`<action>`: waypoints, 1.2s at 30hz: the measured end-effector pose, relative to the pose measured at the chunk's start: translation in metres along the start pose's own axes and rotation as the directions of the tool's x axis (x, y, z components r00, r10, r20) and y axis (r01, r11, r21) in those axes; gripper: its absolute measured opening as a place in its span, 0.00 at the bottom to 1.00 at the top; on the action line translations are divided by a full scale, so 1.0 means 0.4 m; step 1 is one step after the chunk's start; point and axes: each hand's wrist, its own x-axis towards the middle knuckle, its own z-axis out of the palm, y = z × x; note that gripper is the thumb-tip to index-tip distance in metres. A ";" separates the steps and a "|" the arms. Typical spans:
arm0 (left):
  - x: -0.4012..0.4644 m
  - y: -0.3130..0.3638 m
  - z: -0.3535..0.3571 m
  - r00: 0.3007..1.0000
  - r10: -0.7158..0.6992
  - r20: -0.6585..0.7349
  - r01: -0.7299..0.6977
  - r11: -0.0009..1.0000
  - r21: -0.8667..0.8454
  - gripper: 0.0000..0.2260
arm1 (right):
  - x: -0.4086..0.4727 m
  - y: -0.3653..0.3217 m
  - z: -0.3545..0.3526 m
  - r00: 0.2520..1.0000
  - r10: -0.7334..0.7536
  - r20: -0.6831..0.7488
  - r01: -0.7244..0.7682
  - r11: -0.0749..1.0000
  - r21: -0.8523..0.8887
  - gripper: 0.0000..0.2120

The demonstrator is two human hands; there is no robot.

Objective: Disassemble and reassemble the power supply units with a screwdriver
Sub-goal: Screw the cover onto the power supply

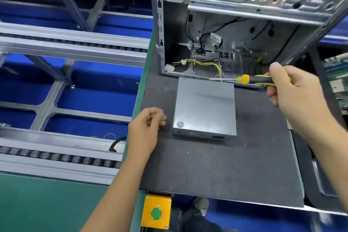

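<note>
The power supply (204, 108) lies flat on the dark mat (216, 171), just before the open computer case (235, 24). The right hand (293, 90) grips a screwdriver (250, 79) over its far edge; the left hand (146, 128) rests beside it, fingers loosely curled, holding nothing

- A closed grey metal power supply unit (204, 107) lies flat at centre frame, vented side nearest.
- A yellow-and-black screwdriver (250, 79), centre right, points left above its far edge.
</note>
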 end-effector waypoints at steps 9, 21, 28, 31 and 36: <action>0.022 0.159 0.066 0.980 -0.079 0.184 0.179 0.762 -0.623 0.06 | -0.020 -0.007 0.041 0.993 -0.026 0.111 0.020 0.998 0.056 0.20; 0.027 0.161 0.083 0.964 -0.089 0.252 0.243 0.680 -0.691 0.07 | -0.026 -0.013 0.071 0.989 -0.052 0.136 0.057 0.998 -0.034 0.19; 0.035 0.161 0.078 0.970 -0.047 0.239 0.194 0.740 -0.644 0.07 | -0.024 -0.038 0.066 0.989 -0.070 0.131 0.078 0.995 -0.058 0.17; 0.039 0.163 0.071 0.972 -0.021 0.232 0.157 0.797 -0.583 0.06 | -0.024 -0.062 0.062 0.983 -0.130 0.132 0.146 0.983 -0.115 0.20; 0.050 0.166 0.050 0.966 0.004 0.260 0.136 0.846 -0.516 0.08 | -0.002 -0.101 0.064 0.958 -0.053 0.282 0.094 0.986 -0.136 0.18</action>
